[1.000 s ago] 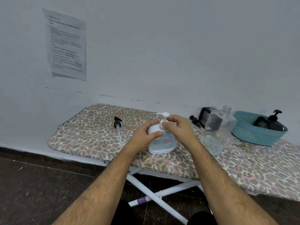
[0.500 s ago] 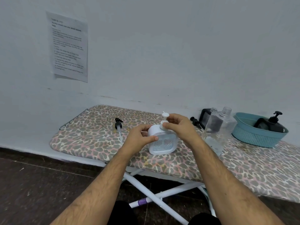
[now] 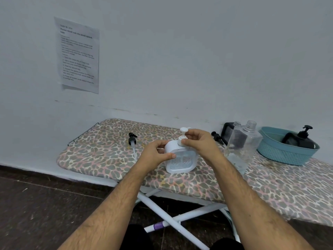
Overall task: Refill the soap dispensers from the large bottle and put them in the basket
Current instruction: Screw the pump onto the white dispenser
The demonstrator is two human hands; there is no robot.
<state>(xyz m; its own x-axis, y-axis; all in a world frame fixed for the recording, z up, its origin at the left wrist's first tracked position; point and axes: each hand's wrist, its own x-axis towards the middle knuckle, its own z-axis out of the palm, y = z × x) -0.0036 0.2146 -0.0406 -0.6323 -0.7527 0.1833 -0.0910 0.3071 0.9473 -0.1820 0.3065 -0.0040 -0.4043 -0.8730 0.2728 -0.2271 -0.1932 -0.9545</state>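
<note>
White soap dispenser [image 3: 181, 160] stands left of the large bottle [image 3: 242, 147]; left hand [image 3: 155, 155] grips its body, right hand [image 3: 200, 141] pinches the pump collar. Hard twisting could tip it.

You've got a white soap dispenser [image 3: 180, 157] w/ white pump, standing on a desk cover [image 3: 100, 152] in leopard print: grey spots, pink & cream. Large bottle [image 3: 243, 147] is clear, basket [image 3: 286, 154] is teal w/ a black dispenser [image 3: 304, 141] inside. Loose pump [image 3: 132, 138] is black w/ clear tube; desk legs [image 3: 162, 213] white, wall [image 3: 180, 60] pale grey-blue, floor [image 3: 36, 204] dark brown.
</note>
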